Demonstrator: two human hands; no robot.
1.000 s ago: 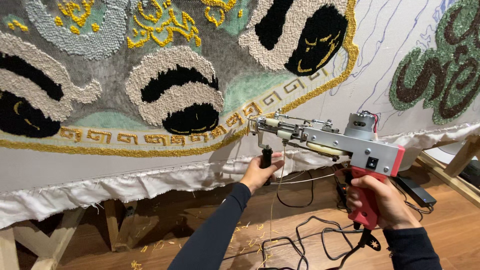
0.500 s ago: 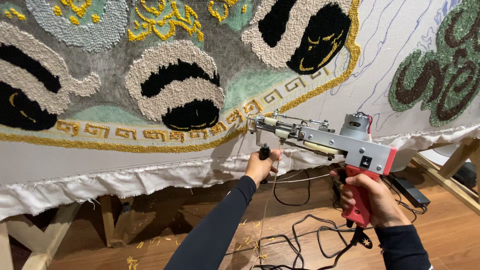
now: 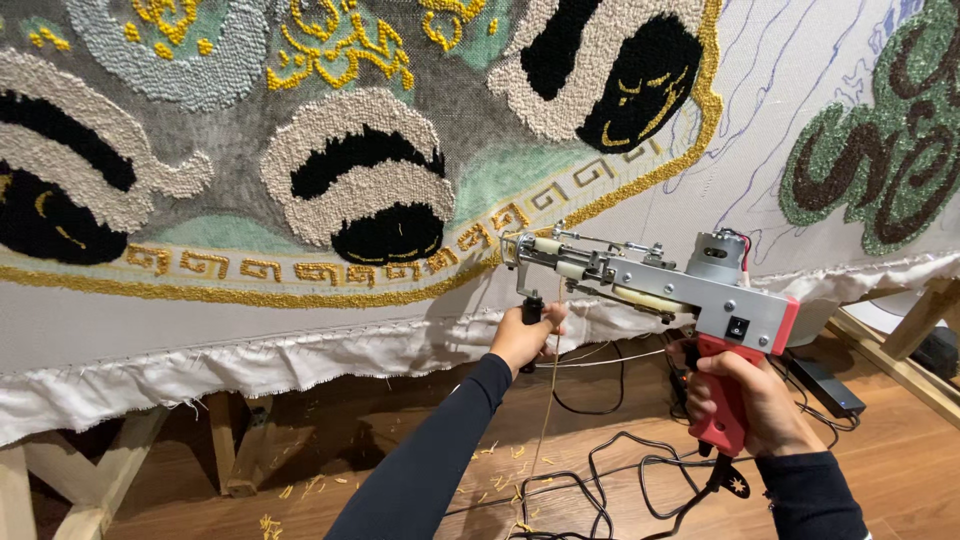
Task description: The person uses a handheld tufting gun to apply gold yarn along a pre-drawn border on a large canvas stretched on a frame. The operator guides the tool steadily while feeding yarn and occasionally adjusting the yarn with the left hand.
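Observation:
I hold a grey metal tufting gun (image 3: 660,285) with a red rear handle against a stretched cloth (image 3: 150,310). My right hand (image 3: 745,405) grips the red handle at the lower right. My left hand (image 3: 525,335) is closed on the black front grip under the gun's nose. The needle tip (image 3: 510,250) touches the cloth at the right end of a gold patterned border (image 3: 300,272). A thin yellow yarn (image 3: 548,400) hangs from the gun down to the floor. The cloth carries tufted cream, black, green and gold shapes.
Black cables (image 3: 610,480) coil on the wooden floor (image 3: 330,440), with yellow yarn scraps scattered about. A black power brick (image 3: 825,385) lies at the right near a wooden frame leg (image 3: 905,330). More wooden frame legs (image 3: 230,450) stand under the cloth's frayed white edge.
The gun and both hands have stayed at the same spot on the gold border; the view has shifted slightly. Nothing was taken up or let go.

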